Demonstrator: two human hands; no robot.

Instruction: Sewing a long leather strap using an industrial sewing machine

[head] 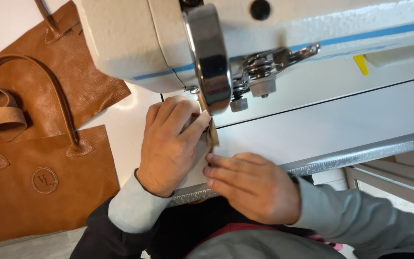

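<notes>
**Two hands at the sewing machine, tan leather between them**

Nearest the camera, grey sleeves run up from the bottom edge to both hands. The right hand [255, 189] lies flat, palm down, on the white counter [360, 124], its fingers held together and pointing left toward the needle area; it grips nothing, only pressing down near the counter's metal-trimmed front edge. Just beyond it the left hand [168, 144] is cupped over the work, thumb stretched right, fingers curled down onto a small tan leather piece [212, 136] — the piece peeks out as a narrow strip between thumb tip and the machine's head, so most of it is hidden. The hand seems to pinch or press it in place, though the exact hold is hard to make out under the fingers.

Directly above stands the cream sewing machine [135, 43], its chrome handwheel [212, 57] looming over the left hand's thumb (the needle itself is out of sight behind it).

Farther left on the counter, well apart from the hands, lie two brown leather tote bags [49, 192] with long handles, one overlapping the other — the nearer one bears a round stamped emblem.
</notes>
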